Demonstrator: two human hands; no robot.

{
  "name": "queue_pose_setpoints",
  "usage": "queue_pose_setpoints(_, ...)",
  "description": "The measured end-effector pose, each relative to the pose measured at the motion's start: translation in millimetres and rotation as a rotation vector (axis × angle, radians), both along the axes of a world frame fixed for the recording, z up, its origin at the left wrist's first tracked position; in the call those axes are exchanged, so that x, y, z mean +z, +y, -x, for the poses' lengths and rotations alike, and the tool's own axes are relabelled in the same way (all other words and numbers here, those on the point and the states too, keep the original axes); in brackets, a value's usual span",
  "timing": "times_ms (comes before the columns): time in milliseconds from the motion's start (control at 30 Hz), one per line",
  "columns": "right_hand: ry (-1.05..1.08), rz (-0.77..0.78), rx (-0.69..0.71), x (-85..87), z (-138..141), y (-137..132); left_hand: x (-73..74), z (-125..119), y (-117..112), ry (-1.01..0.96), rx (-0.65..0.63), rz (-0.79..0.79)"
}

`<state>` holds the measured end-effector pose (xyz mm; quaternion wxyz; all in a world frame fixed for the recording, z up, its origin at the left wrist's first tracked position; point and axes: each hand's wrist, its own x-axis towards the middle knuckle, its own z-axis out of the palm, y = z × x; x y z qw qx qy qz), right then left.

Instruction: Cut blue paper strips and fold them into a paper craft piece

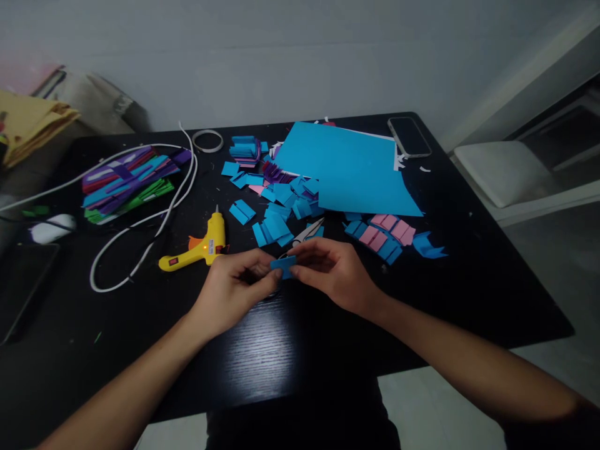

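A small blue paper piece [283,265] is pinched between my two hands over the dark table. My left hand [239,281] grips its left side with thumb and fingers. On its right side, the thumb and fingers of my right hand [335,272] close on it. Just beyond the hands lie scissors [307,231], their handles partly hidden behind my fingers. Several folded blue paper pieces [276,222] are scattered behind them. To the left of my left hand rests a yellow glue gun [206,245], lying on its side with its nozzle pointing away from me.
Blue paper sheets [347,165] lie at the back, a phone [409,137] at the back right. Joined pink and blue pieces [382,236] sit right of the scissors. On the left are bundled coloured strips [131,178], a looped white cable [96,262] and a tape ring [207,141].
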<state>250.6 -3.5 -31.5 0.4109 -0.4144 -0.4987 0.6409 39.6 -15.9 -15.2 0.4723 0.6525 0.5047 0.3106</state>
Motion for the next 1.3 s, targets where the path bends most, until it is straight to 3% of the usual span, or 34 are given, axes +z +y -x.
queue_pose_setpoints(233,0.016,-0.003,-0.007,-1.4,0.5,-0.5,1.2,-1.4,1.3,0.002,0.005,0.019)
queue_pose_setpoints(600,-0.022,-0.004,-0.001,3.1,-2.5,1.8,7.9,7.2,8.8,-0.109,-0.091,0.217)
queue_pose_setpoints(900,-0.110,-0.071,0.034,2.1,0.6,-3.5,2.4,2.9,4.5,0.073,-0.096,0.137)
queue_pose_setpoints(1300,-0.128,-0.030,0.045,5.8,-4.2,1.5,4.5,7.9,9.2,-0.105,-0.155,0.291)
